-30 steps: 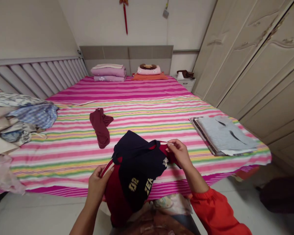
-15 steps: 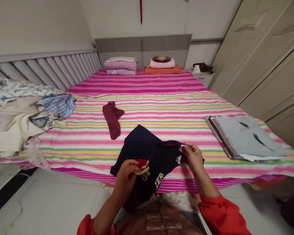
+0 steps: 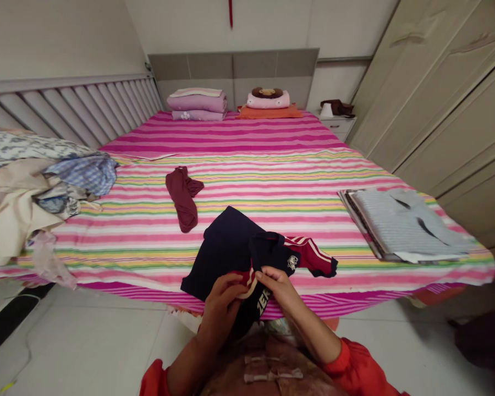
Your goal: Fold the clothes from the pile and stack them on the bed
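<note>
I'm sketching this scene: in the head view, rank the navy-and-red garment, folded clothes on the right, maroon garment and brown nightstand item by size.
1. Navy-and-red garment and folded clothes: unsure; left hand and right hand partly cover the garment.
2. Maroon garment
3. Brown item

Beyond the grip stretches a wide bed [image 3: 289, 187] striped in pink, white, yellow and green, running back to a grey panelled headboard [image 3: 268, 65] below an off-white wall [image 3: 272, 25] where a narrow red strip [image 3: 231, 14] hangs. Far left of the grip, a pale slatted railing [image 3: 72, 105] lines the bed, while a small white bedside cabinet [image 3: 337, 126] and a tall beige wardrobe [image 3: 433, 118] stand well to its right. Low on either side of the grip, soft light falls on pale floor tiles [image 3: 119, 346].
</note>
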{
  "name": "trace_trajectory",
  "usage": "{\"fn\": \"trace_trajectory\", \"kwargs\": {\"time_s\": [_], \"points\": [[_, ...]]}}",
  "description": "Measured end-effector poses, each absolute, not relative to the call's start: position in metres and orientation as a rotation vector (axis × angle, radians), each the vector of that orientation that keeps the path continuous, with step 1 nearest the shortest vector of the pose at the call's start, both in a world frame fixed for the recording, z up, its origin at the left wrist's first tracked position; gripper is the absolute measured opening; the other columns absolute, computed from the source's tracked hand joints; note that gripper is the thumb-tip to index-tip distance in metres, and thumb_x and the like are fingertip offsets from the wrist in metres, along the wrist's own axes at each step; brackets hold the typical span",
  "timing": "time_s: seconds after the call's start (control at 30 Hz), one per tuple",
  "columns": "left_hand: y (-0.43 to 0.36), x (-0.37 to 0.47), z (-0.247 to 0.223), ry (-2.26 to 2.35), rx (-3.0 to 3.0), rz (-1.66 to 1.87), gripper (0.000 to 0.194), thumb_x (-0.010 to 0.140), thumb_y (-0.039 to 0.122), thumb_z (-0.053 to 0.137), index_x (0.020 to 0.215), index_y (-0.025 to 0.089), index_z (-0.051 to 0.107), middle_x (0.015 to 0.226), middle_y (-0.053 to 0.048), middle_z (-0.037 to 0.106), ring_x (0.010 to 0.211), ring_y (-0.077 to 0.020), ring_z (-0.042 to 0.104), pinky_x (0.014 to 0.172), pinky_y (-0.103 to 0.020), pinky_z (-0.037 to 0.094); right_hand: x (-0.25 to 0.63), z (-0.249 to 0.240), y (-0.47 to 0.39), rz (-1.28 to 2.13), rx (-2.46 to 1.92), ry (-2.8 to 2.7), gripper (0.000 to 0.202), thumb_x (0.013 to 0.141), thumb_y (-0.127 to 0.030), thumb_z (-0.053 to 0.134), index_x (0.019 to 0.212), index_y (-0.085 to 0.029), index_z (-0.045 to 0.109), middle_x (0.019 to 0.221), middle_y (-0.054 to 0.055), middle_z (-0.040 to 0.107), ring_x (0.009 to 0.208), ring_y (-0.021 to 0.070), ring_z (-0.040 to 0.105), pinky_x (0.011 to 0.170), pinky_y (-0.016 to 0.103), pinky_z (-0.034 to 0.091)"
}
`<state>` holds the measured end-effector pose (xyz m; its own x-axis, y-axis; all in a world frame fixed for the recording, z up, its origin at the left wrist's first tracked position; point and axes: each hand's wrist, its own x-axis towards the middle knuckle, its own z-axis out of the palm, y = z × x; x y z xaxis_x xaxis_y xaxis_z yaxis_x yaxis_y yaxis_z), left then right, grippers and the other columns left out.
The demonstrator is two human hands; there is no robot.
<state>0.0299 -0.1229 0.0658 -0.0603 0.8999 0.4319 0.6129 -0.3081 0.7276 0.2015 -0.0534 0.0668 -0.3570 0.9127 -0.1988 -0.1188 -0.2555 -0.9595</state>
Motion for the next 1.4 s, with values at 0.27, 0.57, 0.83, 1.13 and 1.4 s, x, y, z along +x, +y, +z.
{"fn": "trace_trajectory", "kwargs": {"time_s": [0.27, 0.57, 0.83, 1.13, 1.4], "points": [[-0.121, 0.022, 0.055, 1.702, 1.646, 1.118, 0.026, 0.077, 0.022, 0.062, 0.102, 0.022, 0.064, 0.094, -0.004, 0.068, 0.085, -0.0192, 0.066, 0.078, -0.034, 0.055, 0.222, 0.101, -0.024, 1.517, -0.914, -0.970, 0.032, 0.065, -0.050, 0.082, 0.064, -0.021, 0.068, 0.078, 0.000, 0.065, 0.072, 0.0156, 0.056, 0.070, 0.027, 0.045], [-0.106, 0.007, 0.094, 1.803, 1.944, 1.585, 0.021, 0.069, 0.002, 0.046, 0.068, 0.023, 0.045, 0.093, -0.003, 0.066, 0.091, -0.0172, 0.062, 0.082, -0.031, 0.048, 0.227, 0.108, -0.030, 1.804, -0.817, -0.697, 0.032, 0.062, -0.044, 0.087, 0.075, -0.022, 0.068, 0.069, -0.002, 0.069, 0.062, 0.0137, 0.062, 0.060, 0.025, 0.050], [-0.111, 0.034, 0.095, 1.502, 1.747, 1.292, 0.022, 0.074, 0.031, 0.072, 0.075, 0.022, 0.052, 0.105, -0.008, 0.066, 0.095, -0.0200, 0.064, 0.081, -0.031, 0.052, 0.234, 0.116, -0.024, 1.828, -0.667, -0.661, 0.026, 0.074, -0.042, 0.076, 0.091, -0.023, 0.070, 0.102, 0.005, 0.077, 0.108, 0.0268, 0.068, 0.091, 0.042, 0.056], [-0.101, 0.023, 0.114, 1.445, 1.280, 1.208, 0.038, 0.073, 0.045, 0.071, 0.101, 0.019, 0.066, 0.090, -0.005, 0.069, 0.083, -0.0184, 0.065, 0.078, -0.031, 0.053, 0.236, 0.118, -0.024, 1.740, -0.710, -0.706, 0.032, 0.072, -0.043, 0.077, 0.097, -0.025, 0.069, 0.100, 0.004, 0.076, 0.107, 0.0272, 0.069, 0.089, 0.042, 0.057], [-0.090, -0.001, 0.140, 1.518, 1.161, 1.375, 0.047, 0.064, 0.050, 0.078, 0.098, 0.019, 0.067, 0.083, -0.003, 0.067, 0.077, -0.0160, 0.065, 0.069, -0.028, 0.055, 0.233, 0.128, -0.030, 1.738, -0.773, -0.832, 0.040, 0.062, -0.034, 0.087, 0.094, -0.024, 0.063, 0.085, 0.000, 0.076, 0.079, 0.0191, 0.071, 0.078, 0.031, 0.057]]}}
